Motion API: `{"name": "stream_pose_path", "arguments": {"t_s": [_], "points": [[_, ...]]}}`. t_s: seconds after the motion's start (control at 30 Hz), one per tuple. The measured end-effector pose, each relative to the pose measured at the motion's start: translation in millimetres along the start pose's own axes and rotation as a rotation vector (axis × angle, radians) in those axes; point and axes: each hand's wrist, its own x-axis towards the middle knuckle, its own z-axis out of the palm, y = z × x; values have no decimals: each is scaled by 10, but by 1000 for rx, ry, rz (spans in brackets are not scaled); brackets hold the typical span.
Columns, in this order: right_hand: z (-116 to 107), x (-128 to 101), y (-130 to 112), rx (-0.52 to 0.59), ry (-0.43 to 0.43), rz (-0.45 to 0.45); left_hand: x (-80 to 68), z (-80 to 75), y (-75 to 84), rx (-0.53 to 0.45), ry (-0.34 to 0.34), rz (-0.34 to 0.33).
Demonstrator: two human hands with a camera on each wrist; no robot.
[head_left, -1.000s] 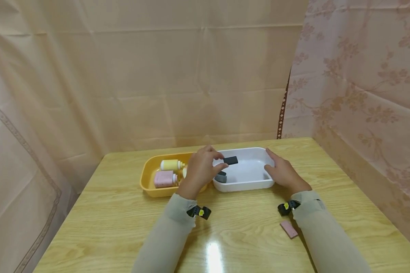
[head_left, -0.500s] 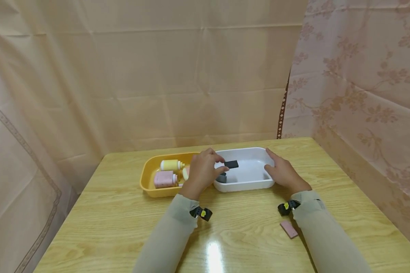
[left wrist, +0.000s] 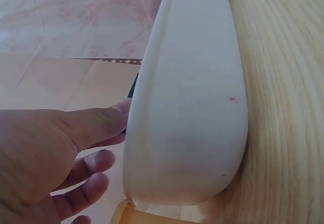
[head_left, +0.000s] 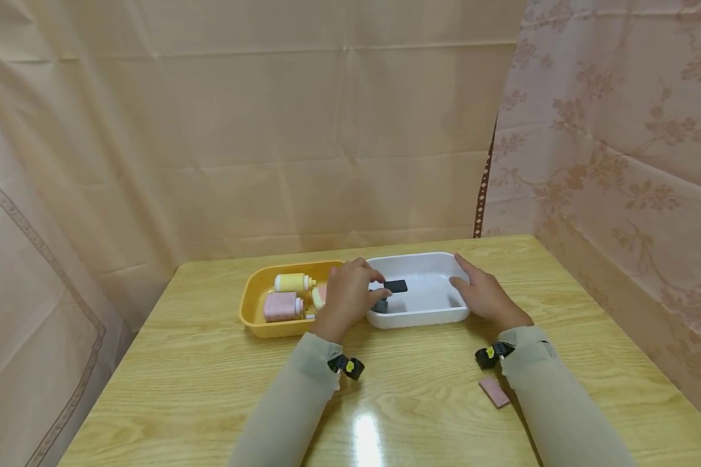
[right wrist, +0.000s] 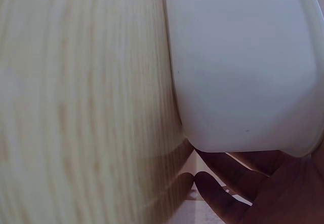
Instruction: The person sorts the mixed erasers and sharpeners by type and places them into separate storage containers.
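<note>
My left hand (head_left: 347,298) pinches a small flat black rectangular block (head_left: 395,286) between thumb and fingers. It holds the block low inside the white tray (head_left: 423,318), at the left end. A dark grey piece (head_left: 381,305) lies below the left thumb, partly hidden. In the left wrist view the tray wall (left wrist: 187,97) covers most of the block, and the left hand (left wrist: 61,143) reaches over the rim. My right hand (head_left: 489,299) grips the tray's right end, thumb over the rim. Seen from the right wrist, the right hand's fingers (right wrist: 228,183) lie against the outer wall.
An orange-yellow tray (head_left: 250,316) stands left of the white one. Inside it lie a yellow bottle (head_left: 293,282), a pink bottle (head_left: 282,307) and other pieces partly behind my left hand. A flat pink block (head_left: 494,392) lies on the wooden table (head_left: 181,389) near my right sleeve.
My left hand has lowered the black block deeper into the white tray and shifted slightly right. The right hand stays at the tray's right end.
</note>
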Motion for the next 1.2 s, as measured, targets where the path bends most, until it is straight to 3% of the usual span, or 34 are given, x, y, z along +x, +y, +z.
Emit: {"name": "stream_pose_path", "arguments": {"t_s": [0.47, 0.87, 1.2], "points": [[10, 22, 7, 20, -18, 34, 12, 83, 4, 21, -24, -31], [22, 31, 16, -2, -9, 27, 0, 106, -12, 47, 5, 8], [20, 33, 2, 5, -17, 39, -7, 103, -8, -19, -1, 4]]}}
